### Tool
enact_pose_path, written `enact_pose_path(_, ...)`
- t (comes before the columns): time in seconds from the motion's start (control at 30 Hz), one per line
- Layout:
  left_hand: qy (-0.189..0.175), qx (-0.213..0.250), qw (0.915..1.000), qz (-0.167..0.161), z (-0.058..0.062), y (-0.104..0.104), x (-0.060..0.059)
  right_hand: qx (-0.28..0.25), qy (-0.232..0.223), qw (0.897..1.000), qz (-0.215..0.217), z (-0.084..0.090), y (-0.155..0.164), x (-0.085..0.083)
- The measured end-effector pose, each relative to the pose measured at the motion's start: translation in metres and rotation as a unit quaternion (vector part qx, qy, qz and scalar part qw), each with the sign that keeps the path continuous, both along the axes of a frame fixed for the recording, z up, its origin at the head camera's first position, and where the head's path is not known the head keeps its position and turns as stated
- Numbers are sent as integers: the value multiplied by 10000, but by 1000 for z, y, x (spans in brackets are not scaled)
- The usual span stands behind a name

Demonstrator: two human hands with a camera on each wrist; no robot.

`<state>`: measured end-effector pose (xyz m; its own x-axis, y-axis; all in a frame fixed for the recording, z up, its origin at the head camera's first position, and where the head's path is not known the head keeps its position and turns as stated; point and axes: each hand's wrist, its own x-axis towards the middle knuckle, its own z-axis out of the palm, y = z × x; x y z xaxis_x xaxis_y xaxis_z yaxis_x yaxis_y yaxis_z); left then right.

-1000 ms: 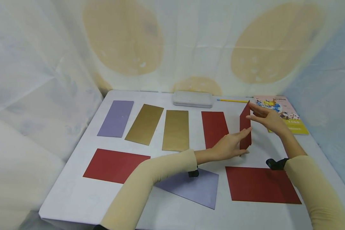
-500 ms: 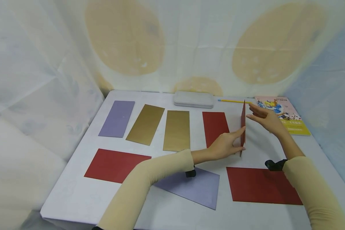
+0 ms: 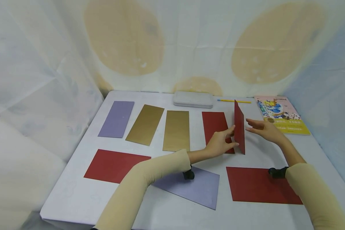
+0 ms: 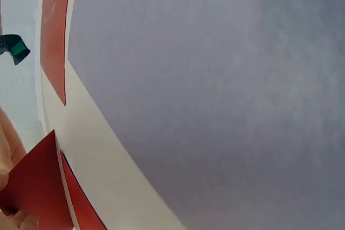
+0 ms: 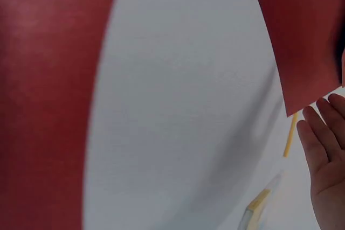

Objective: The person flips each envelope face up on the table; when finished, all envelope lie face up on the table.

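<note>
My left hand (image 3: 218,143) grips a red card (image 3: 239,127) by its left side; its fingertips and thumb lie at the lower half. The card stands on edge, upright, over the right part of the table, beside a flat red card (image 3: 214,124). In the left wrist view, fingers (image 4: 11,144) show around the red card (image 4: 40,181). My right hand (image 3: 265,130) hovers just right of the upright card, fingers extended and holding nothing. In the right wrist view its palm (image 5: 331,181) faces up beneath the card's corner (image 5: 302,68).
A lavender card (image 3: 116,119) and two gold cards (image 3: 145,124) lie at the back left. Nearer are a red card (image 3: 115,166), another lavender card (image 3: 202,188) and a red card (image 3: 258,185). Behind stand a pale case (image 3: 193,99), a yellow pencil (image 3: 238,101) and a book (image 3: 283,115).
My left hand has drawn the upright red card leftward and turned it so its right face shows. My right hand has come away from the card and dropped a little lower.
</note>
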<state>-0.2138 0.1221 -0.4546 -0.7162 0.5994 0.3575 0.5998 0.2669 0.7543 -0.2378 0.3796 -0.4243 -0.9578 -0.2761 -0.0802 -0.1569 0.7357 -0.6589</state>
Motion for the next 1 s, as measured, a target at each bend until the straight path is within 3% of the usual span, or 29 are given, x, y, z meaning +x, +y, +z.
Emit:
enact_pose_path(0.3, -1001, 247, 9947, 38, -2, 9, 5, 173, -429, 9989, -96, -13, 4, 9)
enact_pose_path(0.43, -1240, 229, 9920, -20, -4, 14, 5, 297, -380, 9988, -106, -13, 10, 15)
enact_pose_path(0.67, -1691, 70, 9854, 204, -8, 24, 10, 618, -257, 9977, -82, -11, 21, 22)
enact_pose_path(1.0, -1860, 4, 9824, 168, -9, 34, 14, 935, 32, 9956, -92, -12, 28, 26)
